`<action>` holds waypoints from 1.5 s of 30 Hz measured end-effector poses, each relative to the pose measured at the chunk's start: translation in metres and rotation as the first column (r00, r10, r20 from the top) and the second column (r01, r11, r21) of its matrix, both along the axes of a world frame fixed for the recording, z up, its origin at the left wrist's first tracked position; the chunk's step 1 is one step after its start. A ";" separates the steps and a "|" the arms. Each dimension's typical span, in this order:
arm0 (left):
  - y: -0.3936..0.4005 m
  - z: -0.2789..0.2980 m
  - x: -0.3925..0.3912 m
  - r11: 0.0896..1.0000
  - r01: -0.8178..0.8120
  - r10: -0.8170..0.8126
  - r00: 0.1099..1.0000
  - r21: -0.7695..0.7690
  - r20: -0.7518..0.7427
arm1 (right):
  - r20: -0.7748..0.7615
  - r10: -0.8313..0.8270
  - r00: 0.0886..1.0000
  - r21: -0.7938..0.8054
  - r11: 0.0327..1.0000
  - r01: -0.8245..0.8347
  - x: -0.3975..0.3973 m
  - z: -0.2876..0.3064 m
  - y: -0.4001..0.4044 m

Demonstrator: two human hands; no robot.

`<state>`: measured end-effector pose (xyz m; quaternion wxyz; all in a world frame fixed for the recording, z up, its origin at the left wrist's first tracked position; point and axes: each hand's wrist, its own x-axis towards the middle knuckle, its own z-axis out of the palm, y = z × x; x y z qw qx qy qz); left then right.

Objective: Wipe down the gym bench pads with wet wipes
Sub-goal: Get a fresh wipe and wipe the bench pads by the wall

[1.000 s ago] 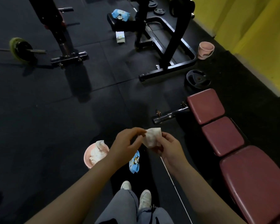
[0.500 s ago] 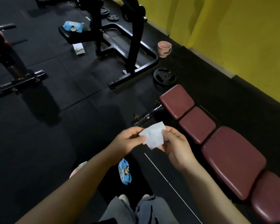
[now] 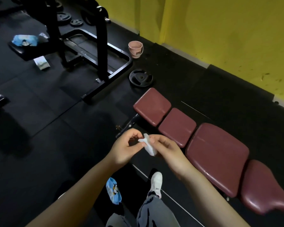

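A white wet wipe [image 3: 149,145], crumpled and folded, is pinched between both hands in front of me. My left hand [image 3: 127,148] pinches its left end and my right hand [image 3: 166,149] grips its lower part. The maroon bench pads [image 3: 216,154] run diagonally to the right of my hands, from a small end pad [image 3: 152,105] down to a curved seat pad [image 3: 262,189]. A blue wipes packet [image 3: 113,190] lies on the floor below my left forearm.
A black rack frame [image 3: 103,51] stands at the back with a black bench holding another blue packet [image 3: 25,40]. A pink bucket [image 3: 135,49] and a weight plate [image 3: 141,78] lie near the yellow wall [image 3: 220,30]. My shoe [image 3: 156,182] stands beside the bench.
The view has swung right and closer to the bench. The wipe, spread flat between my hands half a second ago, is now bunched up between my fingers.
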<state>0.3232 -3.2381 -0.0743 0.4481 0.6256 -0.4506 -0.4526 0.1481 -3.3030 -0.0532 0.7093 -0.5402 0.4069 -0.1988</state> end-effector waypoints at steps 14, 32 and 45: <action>-0.192 -0.074 -0.017 0.890 -0.273 0.241 0.962 0.367 0.131 | -0.308 -0.087 0.947 -0.358 0.933 -0.031 -0.036 -0.079 -0.224; -0.313 -0.252 0.117 0.780 -0.256 0.099 0.952 0.571 0.291 | -0.571 -0.233 0.788 -0.433 0.900 -0.048 0.106 -0.278 -0.456; -0.321 -0.325 0.131 0.740 -0.412 0.500 0.866 0.532 -0.026 | -0.491 -0.459 0.741 -0.637 0.769 0.053 0.200 -0.377 -0.467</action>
